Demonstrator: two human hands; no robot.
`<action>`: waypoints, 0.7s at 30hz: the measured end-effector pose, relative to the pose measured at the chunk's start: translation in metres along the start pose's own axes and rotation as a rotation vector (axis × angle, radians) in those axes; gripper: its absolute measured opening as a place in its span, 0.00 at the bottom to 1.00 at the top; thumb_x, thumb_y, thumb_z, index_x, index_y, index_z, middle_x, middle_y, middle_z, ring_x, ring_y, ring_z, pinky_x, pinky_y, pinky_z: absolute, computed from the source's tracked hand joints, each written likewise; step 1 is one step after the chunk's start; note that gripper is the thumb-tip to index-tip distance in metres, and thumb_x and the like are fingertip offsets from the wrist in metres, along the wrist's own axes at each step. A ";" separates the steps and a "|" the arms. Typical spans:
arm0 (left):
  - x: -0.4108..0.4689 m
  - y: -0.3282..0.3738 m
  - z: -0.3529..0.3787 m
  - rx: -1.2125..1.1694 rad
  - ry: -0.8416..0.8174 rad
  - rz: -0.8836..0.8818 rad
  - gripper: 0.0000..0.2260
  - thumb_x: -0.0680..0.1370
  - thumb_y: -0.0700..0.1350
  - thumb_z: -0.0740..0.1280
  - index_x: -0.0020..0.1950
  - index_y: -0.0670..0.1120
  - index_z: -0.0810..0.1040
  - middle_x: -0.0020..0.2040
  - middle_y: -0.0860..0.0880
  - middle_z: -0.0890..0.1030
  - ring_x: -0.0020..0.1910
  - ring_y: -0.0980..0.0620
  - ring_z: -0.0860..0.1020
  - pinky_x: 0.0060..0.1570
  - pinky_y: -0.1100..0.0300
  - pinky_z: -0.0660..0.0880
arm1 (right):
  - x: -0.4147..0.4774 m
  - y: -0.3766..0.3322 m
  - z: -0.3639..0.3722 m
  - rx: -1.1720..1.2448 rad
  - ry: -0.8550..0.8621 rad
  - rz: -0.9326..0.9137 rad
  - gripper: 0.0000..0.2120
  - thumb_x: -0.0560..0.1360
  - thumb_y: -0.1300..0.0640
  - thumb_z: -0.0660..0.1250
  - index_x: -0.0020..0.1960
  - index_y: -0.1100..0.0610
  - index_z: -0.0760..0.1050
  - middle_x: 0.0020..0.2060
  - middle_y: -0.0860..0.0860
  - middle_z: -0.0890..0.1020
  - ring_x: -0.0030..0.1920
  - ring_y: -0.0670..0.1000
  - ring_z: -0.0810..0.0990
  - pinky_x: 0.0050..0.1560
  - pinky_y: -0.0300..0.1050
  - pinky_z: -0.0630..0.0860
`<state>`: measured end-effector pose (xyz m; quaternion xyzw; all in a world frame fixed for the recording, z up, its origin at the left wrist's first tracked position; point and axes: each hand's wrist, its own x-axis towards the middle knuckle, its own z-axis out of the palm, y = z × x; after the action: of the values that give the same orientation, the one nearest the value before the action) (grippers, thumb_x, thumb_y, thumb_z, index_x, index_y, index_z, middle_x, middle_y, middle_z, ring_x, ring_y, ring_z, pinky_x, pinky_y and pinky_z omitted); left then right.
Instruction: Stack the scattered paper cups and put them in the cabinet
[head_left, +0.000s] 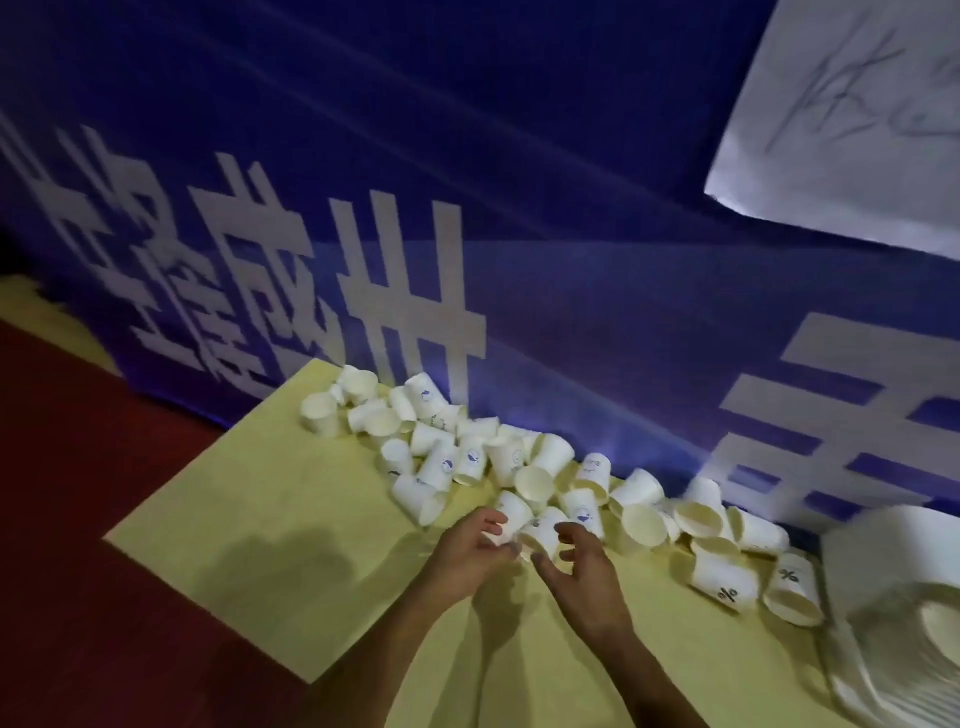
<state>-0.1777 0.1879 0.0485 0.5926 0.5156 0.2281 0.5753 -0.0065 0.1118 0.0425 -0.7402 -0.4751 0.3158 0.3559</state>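
Left hand (475, 548) grips cup (511, 517) | right hand (584, 577) unclear (blurred) | pile (441, 452) lines table (249, 499) far edge

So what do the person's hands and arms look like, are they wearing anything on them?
The left hand and right hand are bare, with no gloves. Both forearms are uncovered down to the frame's bottom edge, so no sleeves show. No watch, bracelet or ring can be made out, though the picture is dim and a little blurred.

It looked like an event hall: a blue banner (571, 312) with huge white characters hung behind my desk (260, 509) of paper cups (470, 462), red floor (78, 493) beside it.
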 end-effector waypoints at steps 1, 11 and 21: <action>-0.003 -0.001 -0.016 -0.013 0.030 0.000 0.18 0.69 0.50 0.77 0.56 0.51 0.78 0.54 0.50 0.78 0.46 0.56 0.80 0.44 0.68 0.74 | 0.005 -0.013 0.011 -0.008 -0.032 -0.024 0.22 0.75 0.49 0.73 0.67 0.52 0.73 0.62 0.48 0.77 0.55 0.46 0.78 0.53 0.42 0.74; -0.025 -0.031 -0.126 0.010 0.303 -0.052 0.11 0.73 0.49 0.76 0.50 0.56 0.77 0.51 0.53 0.78 0.41 0.58 0.77 0.45 0.69 0.72 | 0.047 -0.092 0.095 -0.169 -0.214 -0.213 0.27 0.77 0.47 0.70 0.72 0.55 0.69 0.67 0.53 0.74 0.62 0.52 0.78 0.60 0.47 0.75; 0.041 -0.064 -0.233 0.001 0.264 -0.126 0.13 0.74 0.51 0.74 0.56 0.53 0.78 0.56 0.52 0.78 0.46 0.57 0.78 0.41 0.75 0.71 | 0.111 -0.149 0.192 -0.200 -0.213 -0.175 0.25 0.76 0.45 0.69 0.70 0.52 0.70 0.65 0.50 0.75 0.59 0.49 0.78 0.57 0.44 0.74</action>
<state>-0.3864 0.3155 0.0316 0.5243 0.6230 0.2675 0.5152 -0.1939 0.3025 0.0463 -0.6902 -0.6017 0.3113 0.2542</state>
